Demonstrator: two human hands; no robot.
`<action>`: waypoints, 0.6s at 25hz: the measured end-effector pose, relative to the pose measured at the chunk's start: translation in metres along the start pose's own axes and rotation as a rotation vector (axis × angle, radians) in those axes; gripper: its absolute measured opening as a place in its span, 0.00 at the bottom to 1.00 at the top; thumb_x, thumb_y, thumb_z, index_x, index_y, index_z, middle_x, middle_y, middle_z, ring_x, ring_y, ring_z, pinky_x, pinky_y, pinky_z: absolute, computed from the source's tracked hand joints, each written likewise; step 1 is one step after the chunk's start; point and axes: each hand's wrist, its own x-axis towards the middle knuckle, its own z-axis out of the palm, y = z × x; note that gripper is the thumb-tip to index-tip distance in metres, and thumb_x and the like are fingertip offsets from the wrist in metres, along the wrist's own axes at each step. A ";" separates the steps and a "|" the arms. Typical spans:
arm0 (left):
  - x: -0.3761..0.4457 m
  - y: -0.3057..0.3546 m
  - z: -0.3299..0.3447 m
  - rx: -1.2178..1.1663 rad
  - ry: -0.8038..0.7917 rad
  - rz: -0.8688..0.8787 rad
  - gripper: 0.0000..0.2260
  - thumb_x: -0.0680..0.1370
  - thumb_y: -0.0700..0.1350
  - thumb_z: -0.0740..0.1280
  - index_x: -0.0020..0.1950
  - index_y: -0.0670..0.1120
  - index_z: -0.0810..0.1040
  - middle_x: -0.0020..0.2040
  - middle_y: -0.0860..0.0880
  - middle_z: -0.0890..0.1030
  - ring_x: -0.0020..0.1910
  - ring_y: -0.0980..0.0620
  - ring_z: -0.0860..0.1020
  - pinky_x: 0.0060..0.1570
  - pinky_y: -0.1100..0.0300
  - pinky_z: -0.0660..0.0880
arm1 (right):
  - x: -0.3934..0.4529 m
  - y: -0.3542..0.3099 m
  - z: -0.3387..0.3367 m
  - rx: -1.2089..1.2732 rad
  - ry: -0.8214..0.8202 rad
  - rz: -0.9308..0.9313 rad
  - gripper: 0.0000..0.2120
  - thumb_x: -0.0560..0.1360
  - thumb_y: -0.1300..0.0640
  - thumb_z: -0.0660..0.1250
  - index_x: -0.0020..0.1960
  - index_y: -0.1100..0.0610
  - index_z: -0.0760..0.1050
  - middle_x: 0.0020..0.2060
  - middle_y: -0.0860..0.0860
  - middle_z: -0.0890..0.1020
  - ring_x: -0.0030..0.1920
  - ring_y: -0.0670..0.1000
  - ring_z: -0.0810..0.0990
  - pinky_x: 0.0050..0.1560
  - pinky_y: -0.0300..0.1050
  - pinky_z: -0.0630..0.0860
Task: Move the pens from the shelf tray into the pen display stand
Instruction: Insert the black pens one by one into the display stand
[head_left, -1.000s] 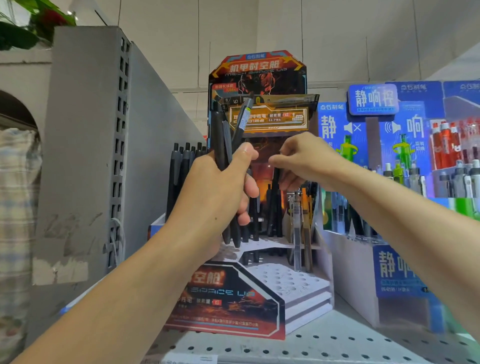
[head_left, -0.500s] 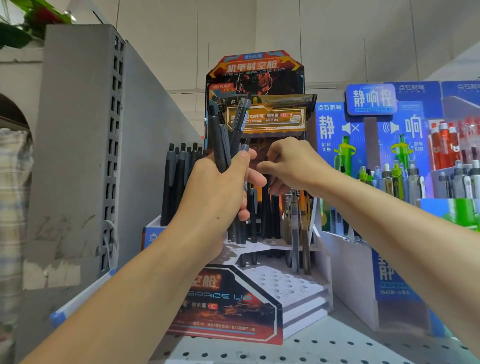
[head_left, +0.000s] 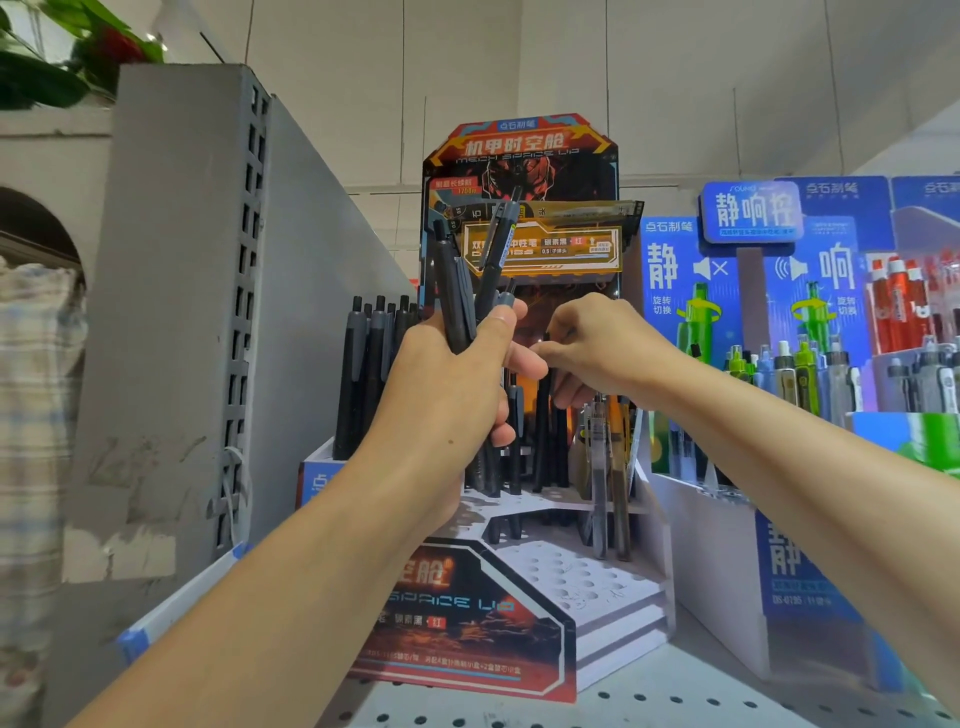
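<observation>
Here left hand (head_left: 447, 384) grips black pens (head_left: 457, 291); right hand (head_left: 602, 348) pinches one.

Right hand (head_left: 597, 353): raised from the upper tier of the pen stand (head_left: 597, 582) toward the left hand (head_left: 457, 395); fingertips now just beside the left fingers, at the bundle of dark pens (head_left: 467, 291). Left hand: lifted slightly with the bundle. Camera view: shifted a little, stand sits lower in frame.
</observation>
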 end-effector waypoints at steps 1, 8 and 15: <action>0.000 0.000 0.000 -0.001 0.001 0.000 0.08 0.84 0.48 0.62 0.58 0.51 0.80 0.36 0.51 0.85 0.25 0.56 0.68 0.23 0.65 0.72 | 0.000 0.000 0.000 -0.003 -0.006 0.002 0.11 0.80 0.54 0.68 0.49 0.63 0.76 0.33 0.59 0.86 0.34 0.55 0.87 0.44 0.55 0.86; 0.004 -0.001 0.001 -0.012 0.021 0.008 0.09 0.83 0.48 0.63 0.60 0.49 0.80 0.35 0.51 0.84 0.24 0.57 0.69 0.24 0.65 0.74 | 0.006 -0.006 0.009 -0.065 -0.165 0.048 0.13 0.80 0.55 0.68 0.51 0.67 0.79 0.34 0.60 0.86 0.35 0.56 0.87 0.42 0.49 0.86; 0.005 0.000 0.002 0.002 0.019 0.004 0.08 0.83 0.48 0.64 0.59 0.49 0.80 0.36 0.51 0.85 0.25 0.56 0.70 0.24 0.64 0.74 | 0.006 -0.013 0.010 -0.152 -0.277 0.131 0.16 0.83 0.56 0.64 0.55 0.70 0.78 0.40 0.62 0.87 0.36 0.57 0.86 0.43 0.45 0.81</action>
